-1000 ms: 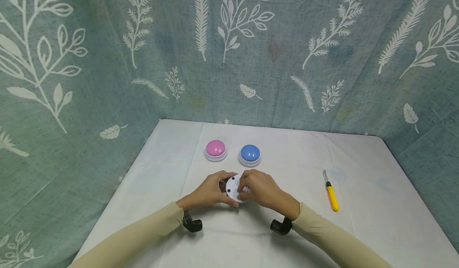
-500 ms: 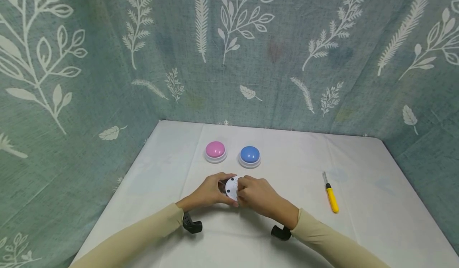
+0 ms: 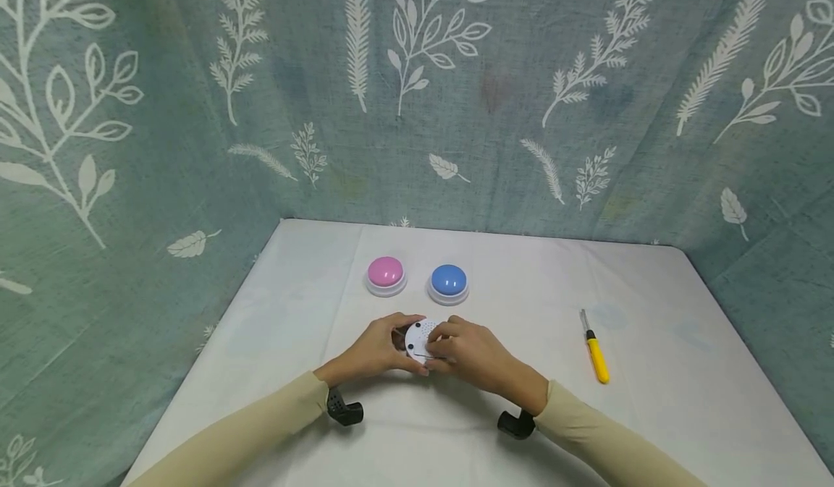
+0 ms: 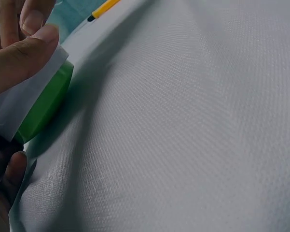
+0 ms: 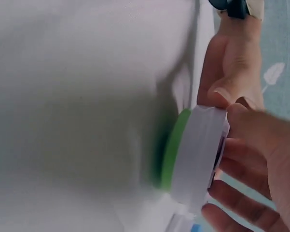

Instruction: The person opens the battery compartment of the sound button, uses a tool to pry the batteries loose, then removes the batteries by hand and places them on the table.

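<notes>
My left hand (image 3: 384,346) grips a round push button (image 3: 415,343) by its side, tipped so its white underside with small holes and black dots faces up. Its green dome (image 4: 49,102) points down toward the cloth in the left wrist view. Curled fingers of my right hand (image 3: 474,355) work at the underside, covering its right part. In the right wrist view, the right thumb lies at the rim of the white base (image 5: 198,154) and other fingers are by its lower edge. A dark opening shows there. Whether a small part is between the right fingertips is hidden.
Just beyond my hands stand a pink push button (image 3: 385,273) and a blue push button (image 3: 448,281), domes up. A screwdriver with a yellow handle (image 3: 597,359) lies to the right on the white cloth (image 3: 521,277). Patterned green fabric (image 3: 489,111) hangs behind.
The right fingers first bunch into a tighter curl over the underside, then ease off, uncovering more of it. My left hand keeps its grip. The head view shifts slightly.
</notes>
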{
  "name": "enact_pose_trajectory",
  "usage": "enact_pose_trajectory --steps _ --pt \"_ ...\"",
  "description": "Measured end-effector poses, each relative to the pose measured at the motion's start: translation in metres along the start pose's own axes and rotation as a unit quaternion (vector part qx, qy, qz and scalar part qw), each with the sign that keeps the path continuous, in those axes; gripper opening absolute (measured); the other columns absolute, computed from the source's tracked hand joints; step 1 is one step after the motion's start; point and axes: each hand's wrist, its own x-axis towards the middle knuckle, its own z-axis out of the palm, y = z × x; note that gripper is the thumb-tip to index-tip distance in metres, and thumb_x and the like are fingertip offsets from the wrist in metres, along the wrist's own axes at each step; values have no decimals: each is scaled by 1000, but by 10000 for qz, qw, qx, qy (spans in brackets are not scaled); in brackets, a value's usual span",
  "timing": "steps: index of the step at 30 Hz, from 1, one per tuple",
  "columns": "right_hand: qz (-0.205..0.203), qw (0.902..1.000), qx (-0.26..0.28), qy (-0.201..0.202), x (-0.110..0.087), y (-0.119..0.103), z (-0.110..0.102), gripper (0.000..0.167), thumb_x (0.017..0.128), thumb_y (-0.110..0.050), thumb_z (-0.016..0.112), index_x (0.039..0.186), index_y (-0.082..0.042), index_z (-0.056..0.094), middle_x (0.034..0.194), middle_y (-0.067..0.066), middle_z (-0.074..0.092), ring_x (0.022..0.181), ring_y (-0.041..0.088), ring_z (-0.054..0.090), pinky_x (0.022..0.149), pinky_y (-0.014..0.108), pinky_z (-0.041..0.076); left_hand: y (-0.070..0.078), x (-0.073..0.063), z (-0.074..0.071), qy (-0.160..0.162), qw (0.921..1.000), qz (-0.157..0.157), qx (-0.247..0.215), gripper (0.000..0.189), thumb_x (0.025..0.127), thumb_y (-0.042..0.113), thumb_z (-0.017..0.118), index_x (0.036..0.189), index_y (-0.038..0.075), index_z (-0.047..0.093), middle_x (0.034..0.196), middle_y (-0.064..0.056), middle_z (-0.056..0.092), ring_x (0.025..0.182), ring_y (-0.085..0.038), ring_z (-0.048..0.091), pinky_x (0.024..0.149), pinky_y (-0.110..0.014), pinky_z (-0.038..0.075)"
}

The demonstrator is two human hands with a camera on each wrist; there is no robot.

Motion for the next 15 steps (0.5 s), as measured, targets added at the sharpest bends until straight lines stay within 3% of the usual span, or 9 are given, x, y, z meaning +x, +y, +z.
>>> enact_pose_trajectory --steps 5,9,12,15 --pt "559 9956 747 -5 -1 5 3 22 82 -24 89 100 -15 83 103 -6 72 97 12 61 84 28 54 3 -1 0 -11 10000 30 26 97 65 39 100 147 11 57 118 3 63 94 -15 63 80 -28 56" --pt "915 9864 1361 -99 0 10 3 21 80 -25 90 99 -17 83 101 -8 71 98 10 61 84 30 52 3 0 0 4 9999 58 82 96 66 39 99 147 10 56 117 2 62 95 -15 62 81 -29 56" --pt "1030 9812 1628 -135 1 11 3 20 80 -25 90 97 -17 83 99 -8 70 97 9 61 82 30 52 4 -1 0 1 10000 18 95 96 66 40 99 147 11 56 117 2 62 95 -15 62 82 -29 55" --pt "983 9820 1602 -184 1 10 2 18 82 -25 89 97 -17 84 99 -9 70 97 9 60 82 30 51 5 -3 -1 -6 9999 -67 141 97 65 41 99 147 12 56 117 3 62 95 -15 61 81 -28 54"
